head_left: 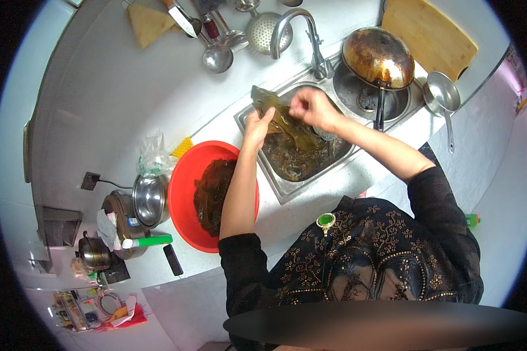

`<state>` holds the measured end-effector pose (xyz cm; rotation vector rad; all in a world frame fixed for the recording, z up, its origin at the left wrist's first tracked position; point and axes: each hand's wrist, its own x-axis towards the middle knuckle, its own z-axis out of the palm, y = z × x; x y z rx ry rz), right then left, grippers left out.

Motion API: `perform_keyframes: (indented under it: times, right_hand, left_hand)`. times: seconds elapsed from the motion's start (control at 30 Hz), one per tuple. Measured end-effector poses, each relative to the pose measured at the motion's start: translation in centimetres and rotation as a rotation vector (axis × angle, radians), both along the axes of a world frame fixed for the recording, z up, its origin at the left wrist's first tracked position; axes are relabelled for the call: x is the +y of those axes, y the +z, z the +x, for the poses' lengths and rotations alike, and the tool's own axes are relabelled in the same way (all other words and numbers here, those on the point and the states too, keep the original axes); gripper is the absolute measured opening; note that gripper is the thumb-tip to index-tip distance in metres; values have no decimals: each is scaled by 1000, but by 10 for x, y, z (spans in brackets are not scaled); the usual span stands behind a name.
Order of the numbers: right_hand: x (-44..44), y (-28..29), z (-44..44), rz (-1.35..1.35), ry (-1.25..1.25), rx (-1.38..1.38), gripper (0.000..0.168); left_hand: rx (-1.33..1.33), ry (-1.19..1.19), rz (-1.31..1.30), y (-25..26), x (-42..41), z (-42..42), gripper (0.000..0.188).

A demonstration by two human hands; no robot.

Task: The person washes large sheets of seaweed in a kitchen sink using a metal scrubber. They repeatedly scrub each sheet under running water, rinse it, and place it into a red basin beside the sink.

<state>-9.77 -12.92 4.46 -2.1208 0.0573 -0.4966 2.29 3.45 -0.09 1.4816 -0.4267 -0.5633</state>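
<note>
My left hand (258, 127) grips a broad, brownish-green wet sheet that looks like kelp (305, 138), thumb on top, over the left basin of the steel sink (281, 188). The sheet's upper end sticks up past the basin's back rim, and its lower part hangs into murky water (290, 164). Over the basin, close to the sheet, my right hand (314, 109) is blurred with its fingers curled; whether it pinches anything cannot be told. A grey, rough-looking patch (325, 134) shows below my right wrist.
A red plastic basin (182, 197) with more dark brown sheets (213, 197) stands left of the sink. A wok (377, 57) lies upside down over the right basin, beneath the faucet's (318, 57) right side. A small saucepan (441, 92), steel bowl (149, 199) and phone (172, 259) are nearby.
</note>
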Motion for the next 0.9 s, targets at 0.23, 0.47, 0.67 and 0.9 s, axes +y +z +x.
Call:
perform_keyframes:
  times: [0.23,0.47,0.67,0.9]
  right_hand:
    - [19,-43,-1,-23,-30,-28,23]
    - [-3,-59,0,628,81,63,11]
    - [-52,-102,1,-133,39,300,21]
    - [-38,-113,-36,-576,182,626,47]
  left_hand:
    - [53,-23,-22,-3,-7,-10,16]
    - [116,-45,-76,-4,-5,-16,19]
    - [131,99,-170,7,3,-14,17]
    - [-241,112,483,-1,13,-25,34]
